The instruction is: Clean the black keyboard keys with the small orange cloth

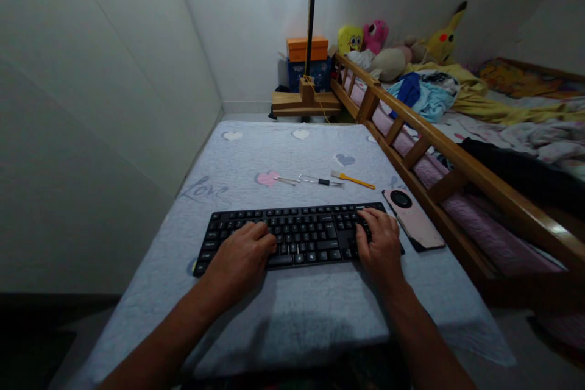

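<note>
A black keyboard [301, 234] lies flat across the cloth-covered table, slightly tilted up to the right. My left hand [244, 250] rests palm down on its left half, fingers bent over the letter keys and thumb toward the middle; the fingertips are partly hidden. On the number pad at the right end lies my right hand [379, 241], its thumb apart from the fingers, holding nothing. Just behind the keyboard are a yellow-handled brush [356, 180], a wire tool with a black grip [323, 181] and thin cotton swabs [287, 180].
A pink phone [415, 219] with a round camera lies right of the keyboard. Along the table's right side runs a wooden bed rail [439, 140], with bedding and plush toys behind it. Past the far edge stand a wooden stand [306, 103] with a pole and stacked boxes [308, 49].
</note>
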### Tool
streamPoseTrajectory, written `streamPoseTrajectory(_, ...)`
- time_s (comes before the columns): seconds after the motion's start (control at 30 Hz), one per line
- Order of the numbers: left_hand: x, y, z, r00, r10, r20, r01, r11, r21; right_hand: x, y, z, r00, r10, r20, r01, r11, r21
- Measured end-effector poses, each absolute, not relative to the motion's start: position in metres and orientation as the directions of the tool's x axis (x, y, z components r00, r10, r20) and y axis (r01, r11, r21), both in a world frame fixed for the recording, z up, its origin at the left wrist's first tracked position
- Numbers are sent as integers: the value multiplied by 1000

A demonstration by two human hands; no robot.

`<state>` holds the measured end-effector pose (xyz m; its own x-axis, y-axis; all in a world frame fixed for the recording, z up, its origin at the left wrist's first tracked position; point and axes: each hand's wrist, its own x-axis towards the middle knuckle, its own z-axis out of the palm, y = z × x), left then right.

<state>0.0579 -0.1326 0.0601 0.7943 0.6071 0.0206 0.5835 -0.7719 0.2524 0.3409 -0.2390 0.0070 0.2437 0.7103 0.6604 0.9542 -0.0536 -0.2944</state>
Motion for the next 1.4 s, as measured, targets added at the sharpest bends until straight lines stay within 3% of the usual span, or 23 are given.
streamPoseTrajectory(0.4, -21, -109, 53, 680, 731, 43, 696, -664, 274, 344, -242, 7, 252, 676, 692, 956, -61, -288)
streamPoseTrajectory(1.03, 63, -138, 60, 771, 635, 45, 589, -738, 330, 344, -242, 8, 263, 676, 689, 949, -53, -309)
streamPoseTrajectory(1.4, 1, -122, 54, 702, 710, 58, 666, -683, 301, 345, -243, 7, 267, 682, 681, 947, -54, -316)
